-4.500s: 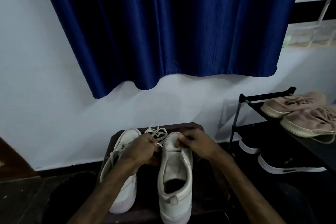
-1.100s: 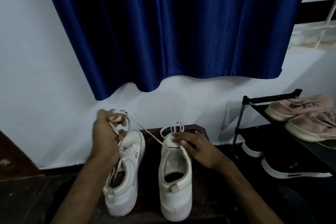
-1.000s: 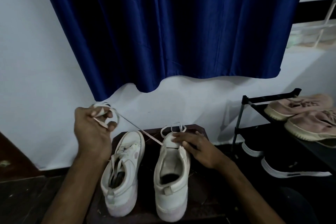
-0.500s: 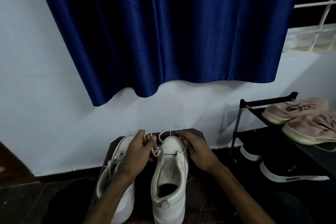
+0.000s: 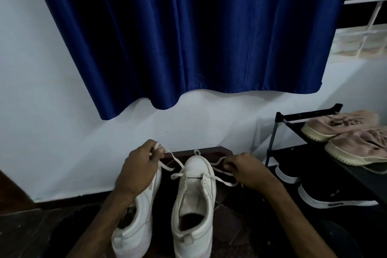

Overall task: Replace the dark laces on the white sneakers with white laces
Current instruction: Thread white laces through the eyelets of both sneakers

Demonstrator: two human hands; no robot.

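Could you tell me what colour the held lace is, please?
The lace is white; head view.

We see only 2 hands and 2 forearms of the person. The left hand (image 5: 140, 169) and the right hand (image 5: 247, 170) are bare. The left forearm (image 5: 107, 216) and the right forearm (image 5: 293, 216) are uncovered down to the frame's bottom edge. Dim light blurs finer detail.

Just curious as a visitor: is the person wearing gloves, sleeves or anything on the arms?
No. The left hand and right hand are bare, no gloves. The left forearm and right forearm are bare too: no sleeve, watch or band shows. Dim light could hide a thin ring.
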